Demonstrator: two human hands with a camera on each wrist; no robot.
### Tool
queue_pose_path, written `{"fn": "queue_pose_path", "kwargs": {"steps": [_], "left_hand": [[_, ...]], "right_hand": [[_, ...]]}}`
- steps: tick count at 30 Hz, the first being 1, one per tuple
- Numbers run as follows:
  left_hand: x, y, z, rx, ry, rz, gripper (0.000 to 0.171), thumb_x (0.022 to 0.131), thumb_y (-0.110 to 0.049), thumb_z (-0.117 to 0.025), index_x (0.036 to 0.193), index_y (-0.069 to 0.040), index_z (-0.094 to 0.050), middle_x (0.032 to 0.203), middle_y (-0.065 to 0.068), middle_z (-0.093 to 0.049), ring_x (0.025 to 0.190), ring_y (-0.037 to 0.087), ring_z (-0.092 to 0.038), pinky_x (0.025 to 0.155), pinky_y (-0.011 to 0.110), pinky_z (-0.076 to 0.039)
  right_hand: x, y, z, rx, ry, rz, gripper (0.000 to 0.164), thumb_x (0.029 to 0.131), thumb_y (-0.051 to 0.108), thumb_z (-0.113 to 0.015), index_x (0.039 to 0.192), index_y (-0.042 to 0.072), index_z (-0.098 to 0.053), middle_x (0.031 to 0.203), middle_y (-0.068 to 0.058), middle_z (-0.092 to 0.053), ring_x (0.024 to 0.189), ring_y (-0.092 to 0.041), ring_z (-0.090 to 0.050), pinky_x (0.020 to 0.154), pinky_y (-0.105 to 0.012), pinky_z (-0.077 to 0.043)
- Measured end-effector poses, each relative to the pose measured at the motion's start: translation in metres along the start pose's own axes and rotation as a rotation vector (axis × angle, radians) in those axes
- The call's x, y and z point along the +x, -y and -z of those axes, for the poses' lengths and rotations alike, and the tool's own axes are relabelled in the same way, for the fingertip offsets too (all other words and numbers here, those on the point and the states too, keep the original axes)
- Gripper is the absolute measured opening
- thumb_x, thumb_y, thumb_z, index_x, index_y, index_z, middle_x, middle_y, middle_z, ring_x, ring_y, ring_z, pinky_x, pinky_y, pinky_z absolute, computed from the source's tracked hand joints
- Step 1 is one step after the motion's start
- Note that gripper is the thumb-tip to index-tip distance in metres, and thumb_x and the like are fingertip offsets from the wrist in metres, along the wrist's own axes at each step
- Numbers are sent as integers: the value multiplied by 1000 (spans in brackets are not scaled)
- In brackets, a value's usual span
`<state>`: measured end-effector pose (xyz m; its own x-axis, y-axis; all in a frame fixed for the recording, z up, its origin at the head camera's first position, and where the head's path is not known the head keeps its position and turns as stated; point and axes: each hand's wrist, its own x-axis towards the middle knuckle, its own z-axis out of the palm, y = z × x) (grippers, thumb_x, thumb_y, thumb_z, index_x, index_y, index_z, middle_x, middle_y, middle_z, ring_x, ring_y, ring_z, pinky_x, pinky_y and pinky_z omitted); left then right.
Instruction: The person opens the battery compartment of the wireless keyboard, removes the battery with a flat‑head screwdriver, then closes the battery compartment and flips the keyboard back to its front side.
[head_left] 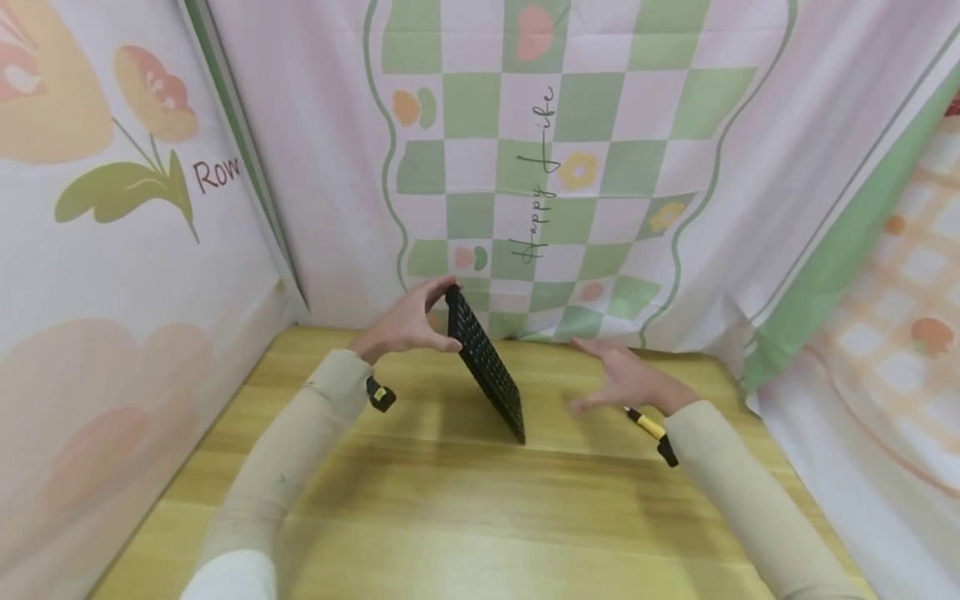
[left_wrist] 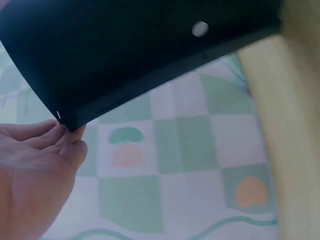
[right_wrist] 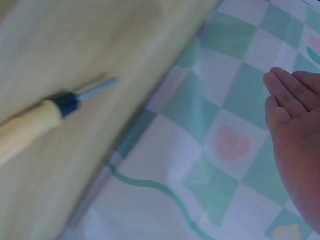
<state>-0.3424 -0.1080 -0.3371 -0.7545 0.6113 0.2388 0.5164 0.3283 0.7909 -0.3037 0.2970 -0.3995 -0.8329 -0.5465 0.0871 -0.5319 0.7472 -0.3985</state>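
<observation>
A black keyboard [head_left: 487, 367] is tilted steeply over the table, its keys facing right and its lower end close to the wood. My left hand [head_left: 412, 323] grips its upper end between thumb and fingers. In the left wrist view the left hand [left_wrist: 40, 165] is at a corner of the keyboard's dark underside [left_wrist: 125, 55], which has a pale round spot. My right hand [head_left: 626, 379] is apart from the keyboard, fingers extended and holding nothing; the right wrist view shows this hand [right_wrist: 297, 130] too. Beneath it lies a yellow-handled screwdriver [head_left: 648, 425].
A small black-and-yellow object [head_left: 381, 394], its kind unclear, lies beside the left wrist. The wooden table [head_left: 465, 517] meets a checked, printed curtain [head_left: 570, 167] at the back. More printed cloth [head_left: 112, 275] hangs along the left side.
</observation>
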Motion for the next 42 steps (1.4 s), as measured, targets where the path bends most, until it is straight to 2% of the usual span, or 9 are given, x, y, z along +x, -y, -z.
{"fn": "queue_pose_path", "kwargs": {"steps": [7, 13, 20, 24, 27, 32, 37, 40, 42], "left_hand": [[26, -27, -5, 51, 2, -4, 119, 74, -24, -94, 167, -4, -22, 169, 13, -41, 162, 31, -29, 136, 43, -22], [39, -30, -19, 12, -17, -12, 118, 74, -32, -95, 167, -8, -25, 170, 8, -39, 163, 27, -28, 135, 38, -24], [41, -22, -36, -70, -48, -28, 124, 76, -33, -95, 170, -12, -17, 175, 5, -30, 164, 24, -22, 136, 40, -20], [41, -16, -44, -149, -64, -50, 127, 78, -29, -94, 171, -12, -10, 178, 7, -21, 165, 24, -19, 136, 38, -16], [40, -12, -49, -173, -73, -37, 129, 77, -30, -94, 171, -14, -7, 179, 7, -15, 165, 24, -19, 136, 38, -17], [38, -5, -57, -174, -72, -6, 131, 76, -34, -94, 172, -18, -6, 180, 5, -12, 165, 21, -20, 135, 36, -19], [40, 5, -65, -212, -57, -69, 126, 78, -29, -94, 172, -21, -10, 179, 1, -14, 165, 17, -17, 135, 35, -17], [40, 14, -71, -225, -37, -103, 124, 77, -29, -95, 171, -22, -14, 178, 0, -22, 165, 18, -19, 136, 39, -17], [38, 21, -74, -216, -16, -103, 125, 77, -30, -96, 171, -20, -14, 176, 2, -25, 165, 20, -21, 137, 41, -17]], "right_hand": [[24, 32, 35, 2, 8, 31, 117, 81, 50, -89, 167, 3, -25, 171, -22, -34, 155, -47, -35, 125, -67, -33], [45, 62, 64, 16, -28, 58, 113, 84, 52, -86, 169, 14, -23, 173, -13, -33, 158, -40, -33, 128, -66, -29], [64, 97, 82, 40, -30, 70, 111, 84, 55, -85, 170, 24, -23, 175, -6, -30, 161, -35, -29, 128, -68, -26], [75, 110, 83, 28, -13, 84, 114, 82, 59, -85, 170, 24, -22, 175, -6, -29, 161, -34, -29, 129, -65, -28], [81, 117, 81, 21, -3, 95, 116, 81, 60, -85, 170, 22, -21, 176, -5, -26, 162, -32, -28, 130, -62, -28], [85, 121, 78, 2, 0, 96, 118, 79, 60, -87, 170, 18, -23, 176, -7, -25, 162, -34, -27, 130, -62, -29], [87, 121, 77, -7, -4, 88, 119, 79, 58, -88, 170, 17, -23, 175, -12, -27, 161, -37, -29, 130, -62, -30], [89, 116, 77, 9, -20, 100, 119, 78, 54, -90, 169, 13, -25, 172, -14, -35, 159, -36, -33, 130, -62, -30], [88, 113, 78, 32, -34, 100, 119, 78, 51, -91, 168, 11, -26, 168, -15, -41, 157, -36, -36, 129, -62, -30]]}}
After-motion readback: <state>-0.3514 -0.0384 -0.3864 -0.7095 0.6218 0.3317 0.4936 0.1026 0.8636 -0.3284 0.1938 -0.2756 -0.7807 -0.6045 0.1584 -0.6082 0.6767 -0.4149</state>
